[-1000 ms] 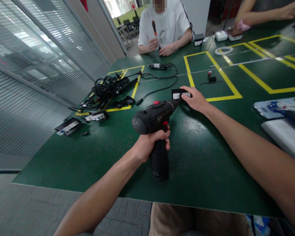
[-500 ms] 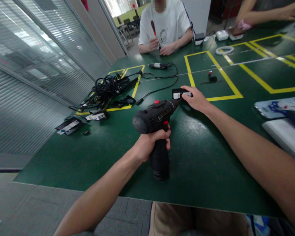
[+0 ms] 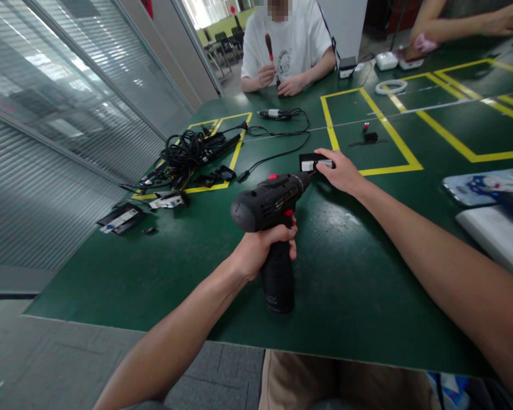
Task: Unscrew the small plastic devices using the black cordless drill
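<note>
My left hand (image 3: 260, 250) is wrapped round the grip of a black cordless drill (image 3: 269, 202) with red switches. The drill points away and to the right, its tip reaching a small black box-shaped part with a white label (image 3: 308, 165). Beyond the chuck, my right hand (image 3: 338, 171) grips that part from the right, thumb on its near face and fingers over the top. Where exactly the bit meets the part is too small to make out.
Tangled black cables (image 3: 186, 154) lie at the left, near two black parts with white labels (image 3: 122, 218). A phone (image 3: 483, 185) rests at the right. Yellow tape (image 3: 391, 171) marks the green table (image 3: 175, 285). Opposite, a person in a white shirt (image 3: 288, 45) holds a screwdriver (image 3: 269, 48).
Both of my hands, the drill and the labelled part look the same as before. The screwdriver held by the person opposite has shifted very slightly.
</note>
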Motion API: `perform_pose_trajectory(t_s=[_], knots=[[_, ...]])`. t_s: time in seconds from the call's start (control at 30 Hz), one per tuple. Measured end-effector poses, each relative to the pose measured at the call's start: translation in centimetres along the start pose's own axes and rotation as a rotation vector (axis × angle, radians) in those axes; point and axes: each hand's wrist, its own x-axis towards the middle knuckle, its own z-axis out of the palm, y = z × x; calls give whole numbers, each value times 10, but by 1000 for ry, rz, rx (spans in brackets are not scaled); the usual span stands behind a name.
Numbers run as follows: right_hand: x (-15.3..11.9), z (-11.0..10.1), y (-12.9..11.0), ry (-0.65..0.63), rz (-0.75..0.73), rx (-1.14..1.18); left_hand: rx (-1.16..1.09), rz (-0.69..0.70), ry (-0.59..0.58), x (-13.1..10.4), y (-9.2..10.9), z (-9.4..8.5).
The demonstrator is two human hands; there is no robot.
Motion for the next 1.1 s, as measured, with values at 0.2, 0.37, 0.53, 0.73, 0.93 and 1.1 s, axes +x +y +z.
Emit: perform_pose_trajectory(t_s=[0.2,0.37,0.53,0.73,0.93,1.1], knots=[[0,0,-1,-5,9,-11,4,-1,-2,-1,0,-1],[0,-1,-1,-10,23,-14,-2,-2,-3,0,-1,-1],[0,0,-2,1,12,-11,-1,-6,-10,0,0,0],[0,0,0,3,5,-14,0,-2,-6,0,1,1],[1,0,1,-7,11,-17,13,-4,9,0,1,1],[0,0,1,-12,18,-13,6,-17,1,0,0,0]])
